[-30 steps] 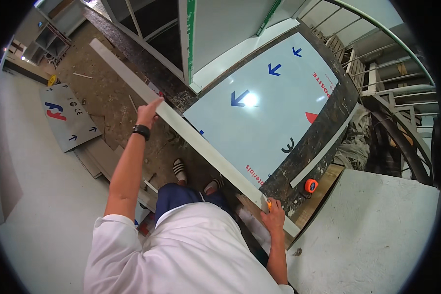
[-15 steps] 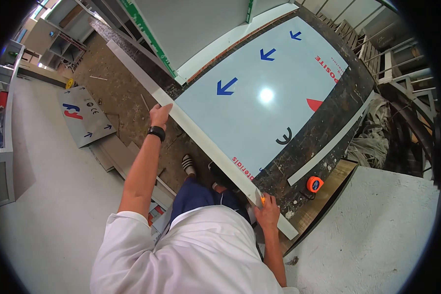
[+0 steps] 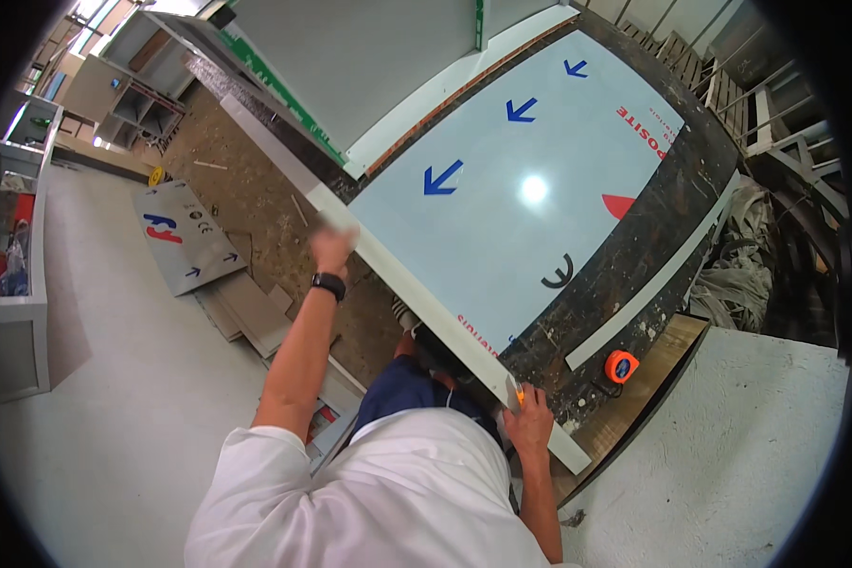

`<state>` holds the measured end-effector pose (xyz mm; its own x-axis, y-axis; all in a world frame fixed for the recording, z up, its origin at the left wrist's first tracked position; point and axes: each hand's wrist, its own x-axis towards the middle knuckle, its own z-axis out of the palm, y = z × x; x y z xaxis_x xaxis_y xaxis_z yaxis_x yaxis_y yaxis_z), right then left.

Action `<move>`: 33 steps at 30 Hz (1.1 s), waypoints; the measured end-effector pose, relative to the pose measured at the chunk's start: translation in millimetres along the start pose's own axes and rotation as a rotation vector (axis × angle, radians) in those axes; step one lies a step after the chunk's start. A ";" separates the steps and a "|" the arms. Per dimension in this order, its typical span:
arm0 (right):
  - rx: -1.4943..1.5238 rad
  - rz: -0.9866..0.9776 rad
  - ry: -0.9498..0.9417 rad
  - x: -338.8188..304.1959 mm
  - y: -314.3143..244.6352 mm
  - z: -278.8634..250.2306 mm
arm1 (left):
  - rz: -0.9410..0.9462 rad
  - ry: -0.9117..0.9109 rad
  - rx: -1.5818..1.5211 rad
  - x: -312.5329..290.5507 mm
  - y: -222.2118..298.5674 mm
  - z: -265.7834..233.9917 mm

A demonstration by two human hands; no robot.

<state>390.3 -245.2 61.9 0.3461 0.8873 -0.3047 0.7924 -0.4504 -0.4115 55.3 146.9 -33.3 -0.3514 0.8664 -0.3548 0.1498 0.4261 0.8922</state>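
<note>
A long white strip point(image 3: 426, 308) lies along the near-left edge of a pale blue-grey sheet point(image 3: 483, 237) printed with blue arrows. My left hand point(image 3: 332, 254), with a black band on its wrist, grips the strip's outer edge beside the sheet's left corner; its thumb is on top and its other fingers are blurred. Toward the strip's right end, my right hand point(image 3: 530, 423) is closed around an orange-handled utility knife point(image 3: 520, 397), held against the strip. Most of the knife is hidden by the fingers.
An orange tape measure point(image 3: 621, 365) and a narrow white offcut point(image 3: 648, 281) lie on the dark, paint-spotted table point(image 3: 625, 237). A white panel structure point(image 3: 379, 66) with green edging stands along the far side. A printed sheet point(image 3: 187, 237) and board scraps point(image 3: 246, 308) lie at left.
My view has shifted, so the scene sits slightly farther right. My left hand has slid a little nearer along the strip. My right hand keeps its hold on the knife at about the same spot.
</note>
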 end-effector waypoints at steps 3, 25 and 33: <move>0.003 0.003 0.008 -2.0 1.1 -0.7 | -0.027 -0.003 -0.094 0.1 -2.2 2.0; 0.053 0.079 -0.030 8.7 2.3 -0.4 | -0.215 -0.037 -0.259 -9.8 17.5 5.6; 0.012 0.064 -0.022 9.0 3.3 1.1 | -0.134 0.016 -0.232 5.1 15.7 3.3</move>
<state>395.6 -238.8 56.9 0.3850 0.8543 -0.3491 0.7630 -0.5075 -0.4005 58.9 158.9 -22.0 -0.3689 0.8009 -0.4716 -0.1140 0.4646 0.8782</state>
